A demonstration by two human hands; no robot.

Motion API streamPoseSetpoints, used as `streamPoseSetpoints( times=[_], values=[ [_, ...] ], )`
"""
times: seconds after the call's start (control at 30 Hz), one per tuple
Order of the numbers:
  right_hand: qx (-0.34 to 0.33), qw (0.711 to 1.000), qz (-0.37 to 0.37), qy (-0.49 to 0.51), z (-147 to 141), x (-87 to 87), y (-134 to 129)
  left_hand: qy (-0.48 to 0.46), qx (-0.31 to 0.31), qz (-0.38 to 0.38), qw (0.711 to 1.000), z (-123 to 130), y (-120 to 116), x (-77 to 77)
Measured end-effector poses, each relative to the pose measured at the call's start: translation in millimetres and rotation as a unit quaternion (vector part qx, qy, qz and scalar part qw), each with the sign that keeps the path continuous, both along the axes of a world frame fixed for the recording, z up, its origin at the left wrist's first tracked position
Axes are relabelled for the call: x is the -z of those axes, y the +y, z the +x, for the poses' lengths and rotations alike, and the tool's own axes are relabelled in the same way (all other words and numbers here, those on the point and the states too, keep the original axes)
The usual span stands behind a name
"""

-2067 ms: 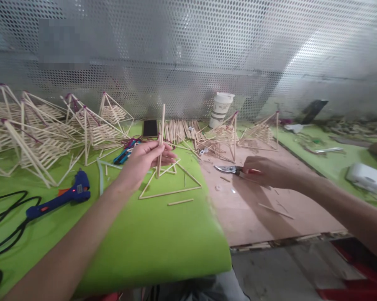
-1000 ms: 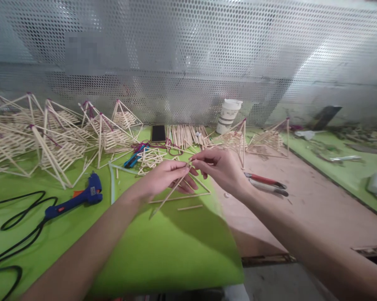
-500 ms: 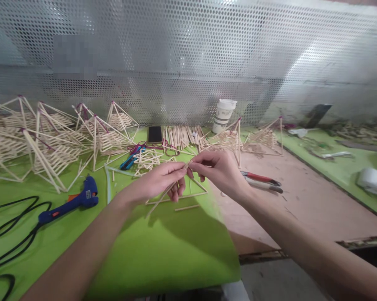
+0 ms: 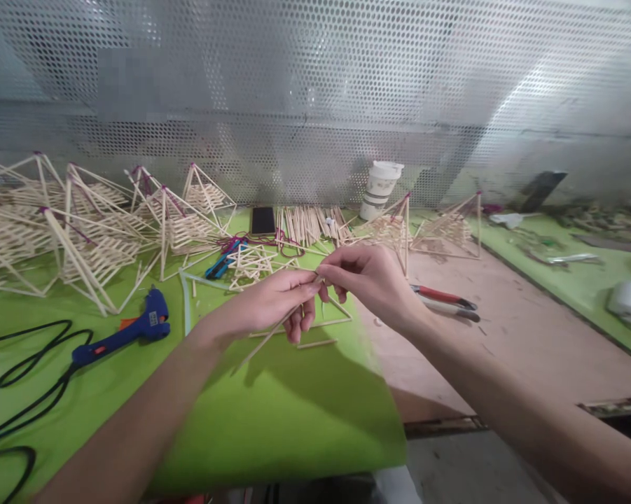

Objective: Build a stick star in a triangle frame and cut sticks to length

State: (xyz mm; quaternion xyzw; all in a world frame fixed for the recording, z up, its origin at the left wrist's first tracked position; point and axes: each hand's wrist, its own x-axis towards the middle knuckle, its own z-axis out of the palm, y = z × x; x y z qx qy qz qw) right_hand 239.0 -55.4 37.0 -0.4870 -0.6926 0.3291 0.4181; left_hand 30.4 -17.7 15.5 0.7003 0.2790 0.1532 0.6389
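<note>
Near the middle of the view, my left hand (image 4: 281,301) pinches thin wooden sticks (image 4: 265,341) that slant down to the left. My right hand (image 4: 365,280) meets it fingertip to fingertip, closed on the upper end of the sticks. What exactly lies between the fingertips is too small to tell. Under the hands, sticks joined at a corner (image 4: 347,318) lie on the green sheet (image 4: 294,420), with a short loose stick (image 4: 318,344) in front of them.
Stick pyramids (image 4: 94,238) crowd the left. A blue glue gun (image 4: 150,322) with black cable lies nearer. Behind the hands are a blue cutter (image 4: 223,260), phone (image 4: 262,220), stick pile (image 4: 307,225) and paper cup (image 4: 381,189). Red-handled pliers (image 4: 444,297) lie right.
The held sticks have swung slightly, their lower ends now further left. Both hands stay together at the fingertips. The whole view has shifted a little.
</note>
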Motion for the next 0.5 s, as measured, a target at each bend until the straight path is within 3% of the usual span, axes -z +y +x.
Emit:
streamPoseSetpoints(
  times=[0.37,0.43,0.5],
  values=[
    [-0.02,0.999,-0.042,0.024,27.1,3.8,15.6,0.003,0.025,-0.025,0.999,2.3,3.1,6.1],
    [-0.007,0.997,-0.043,0.056,24.6,1.6,16.0,-0.035,-0.027,-0.028,0.999,4.3,2.2,6.4],
    [0.01,0.995,-0.054,0.086,19.4,0.0,13.7,-0.113,-0.132,-0.014,0.985,6.1,1.5,5.6]
  ],
)
